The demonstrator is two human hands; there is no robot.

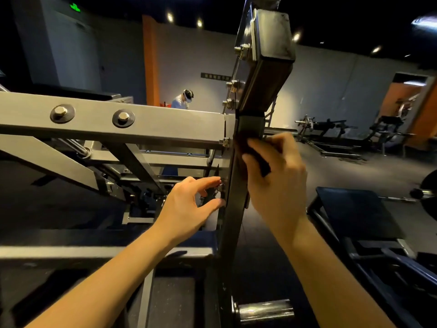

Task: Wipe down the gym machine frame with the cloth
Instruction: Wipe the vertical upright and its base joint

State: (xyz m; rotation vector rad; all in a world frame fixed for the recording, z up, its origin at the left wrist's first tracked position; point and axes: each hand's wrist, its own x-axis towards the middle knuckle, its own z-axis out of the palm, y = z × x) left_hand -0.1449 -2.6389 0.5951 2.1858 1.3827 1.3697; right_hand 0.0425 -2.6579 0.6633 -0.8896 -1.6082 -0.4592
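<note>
Head view. Grey beam (153, 124) of the machine frame runs from left of frame to centre and bolts onto the black upright (234, 221).

Left hand (184, 204), centre of frame: grip spread, forefinger and thumb tips touching the upright's left edge by the bolts. It holds nothing and looks to be steadying.

Cloth (260, 162), dark: pressed to the upright's face just below the beam joint, right of centre.

Right hand (276, 185): grip curled round the cloth, fingers over its top.

Step in hand, judged: wiping the upright near the joint. How much of the frame is done cannot be told.

Next move calls for: a firm stroke along the upright, cloth kept flat, working round the bolt heads; the beam is probably next.
</note>
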